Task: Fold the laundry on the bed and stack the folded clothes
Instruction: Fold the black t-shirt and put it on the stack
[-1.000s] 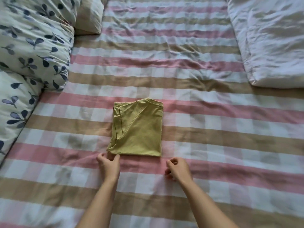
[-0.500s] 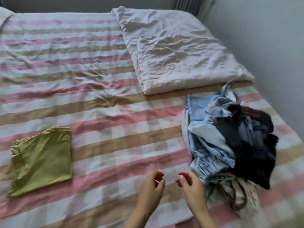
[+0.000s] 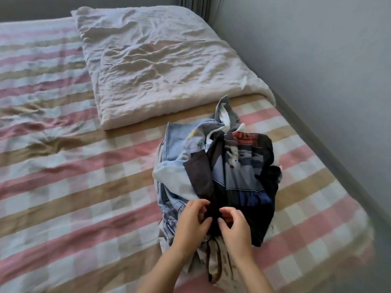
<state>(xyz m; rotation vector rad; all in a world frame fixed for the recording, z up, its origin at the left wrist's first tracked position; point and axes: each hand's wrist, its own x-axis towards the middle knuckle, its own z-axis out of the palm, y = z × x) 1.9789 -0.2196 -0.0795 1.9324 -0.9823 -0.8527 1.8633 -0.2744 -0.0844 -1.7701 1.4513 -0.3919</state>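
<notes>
A heap of unfolded laundry (image 3: 179,166) lies on the right side of the striped bed (image 3: 63,176). On top of it sits a black printed garment (image 3: 243,172), over light blue denim and pale pieces. My left hand (image 3: 193,223) and my right hand (image 3: 233,226) meet at the near edge of the black garment, fingers curled and pinching its dark fabric between them. A pale garment with dark drawstrings (image 3: 213,263) lies under my wrists. The folded green shirt is out of view.
A folded white quilt (image 3: 160,60) lies at the back of the bed, just beyond the heap. A grey wall (image 3: 317,60) runs along the bed's right edge. Striped sheet spreads out to the left of the heap.
My view has swung right, from the folded green shirt to the laundry heap. Both hands moved from the shirt's near edge to the heap and took hold of the black garment.
</notes>
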